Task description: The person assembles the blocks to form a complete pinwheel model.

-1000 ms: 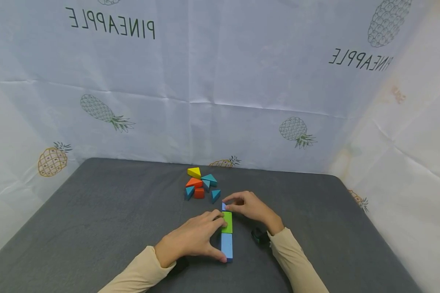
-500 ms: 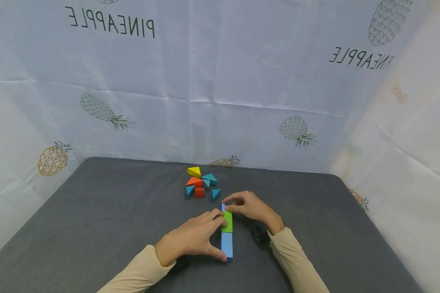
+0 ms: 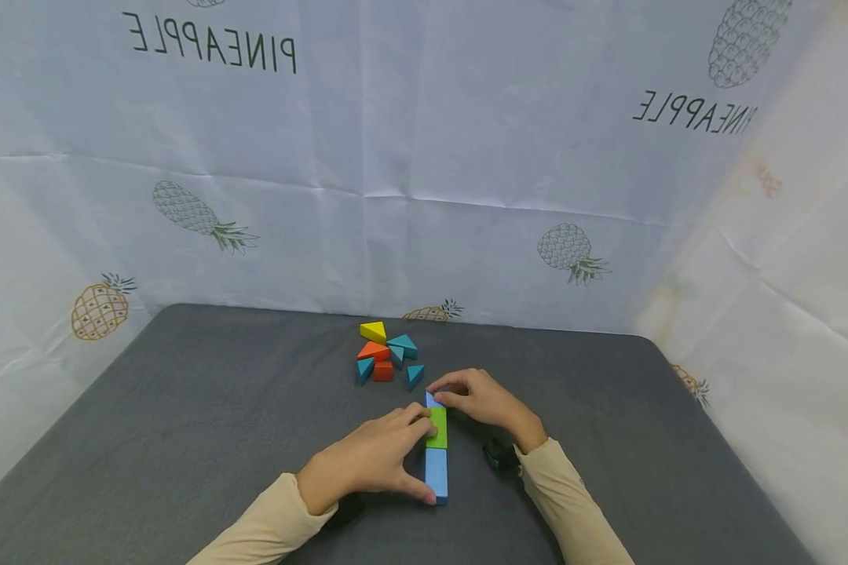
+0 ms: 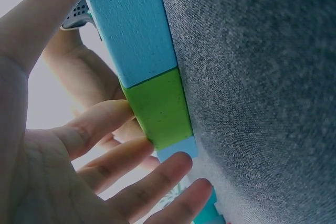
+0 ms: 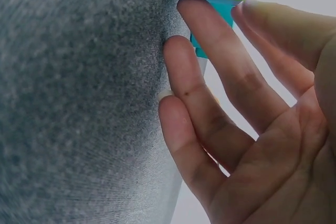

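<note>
A row of blocks lies on the dark table in front of me: a light blue block nearest, a green block beyond it, and a small light blue block at the far end. My left hand spans the row's left side, thumb at the near blue block's front corner. Its fingertips touch the green block's side, with the fingers spread and only lightly bent. At the far end, my right hand pinches the small blue block between thumb and index finger; its other fingers extend beside the row.
Beyond the row sits a cluster of loose blocks: a yellow triangle, a red triangle, a red block and several teal triangles, one close to my right fingertips. A pineapple-print cloth hangs behind the table.
More of the small blue block shows beside my right thumb, at the green block's far end. Both hands stay in nearly the same place.
</note>
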A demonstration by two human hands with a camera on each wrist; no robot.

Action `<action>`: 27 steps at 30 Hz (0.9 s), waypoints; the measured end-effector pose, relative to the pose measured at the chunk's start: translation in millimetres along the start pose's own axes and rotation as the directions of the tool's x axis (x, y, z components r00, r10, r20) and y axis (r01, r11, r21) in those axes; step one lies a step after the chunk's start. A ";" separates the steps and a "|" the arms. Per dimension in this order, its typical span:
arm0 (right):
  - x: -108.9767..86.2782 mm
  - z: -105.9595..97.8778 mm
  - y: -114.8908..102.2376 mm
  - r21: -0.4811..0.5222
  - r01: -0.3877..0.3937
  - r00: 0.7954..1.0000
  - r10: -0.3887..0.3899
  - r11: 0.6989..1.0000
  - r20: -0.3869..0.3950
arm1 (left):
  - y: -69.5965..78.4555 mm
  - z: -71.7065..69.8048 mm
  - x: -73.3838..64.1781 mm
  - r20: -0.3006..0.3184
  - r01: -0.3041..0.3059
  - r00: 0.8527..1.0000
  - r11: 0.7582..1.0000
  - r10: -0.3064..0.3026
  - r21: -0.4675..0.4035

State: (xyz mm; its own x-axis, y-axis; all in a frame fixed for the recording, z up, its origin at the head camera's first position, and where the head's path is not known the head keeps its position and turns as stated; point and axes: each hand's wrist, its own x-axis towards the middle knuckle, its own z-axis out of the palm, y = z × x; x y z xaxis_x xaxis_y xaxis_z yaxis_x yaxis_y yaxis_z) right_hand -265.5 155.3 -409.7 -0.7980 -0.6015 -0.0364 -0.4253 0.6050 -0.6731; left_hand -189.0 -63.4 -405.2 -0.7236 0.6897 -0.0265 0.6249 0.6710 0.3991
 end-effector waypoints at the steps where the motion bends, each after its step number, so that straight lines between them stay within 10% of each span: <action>1: 0.2 0.1 0.3 -0.001 0.003 1.000 -0.003 1.000 0.001 | 0.1 -0.1 -0.1 0.001 0.001 1.000 1.000 -0.001 -0.001; 27: 1.0 0.8 1.3 -0.016 0.024 1.000 -0.023 1.000 0.010 | -1.8 1.6 -0.1 -0.025 -0.021 0.999 0.999 0.021 0.036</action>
State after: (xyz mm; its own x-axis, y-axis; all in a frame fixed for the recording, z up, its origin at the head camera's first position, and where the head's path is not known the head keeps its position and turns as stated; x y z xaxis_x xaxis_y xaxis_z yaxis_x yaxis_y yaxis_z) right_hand -266.4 155.1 -411.2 -0.7835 -0.6207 -0.0280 -0.4510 0.5991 -0.6616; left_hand -189.6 -64.2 -407.3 -0.7171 0.6970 0.0047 0.6499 0.6661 0.3660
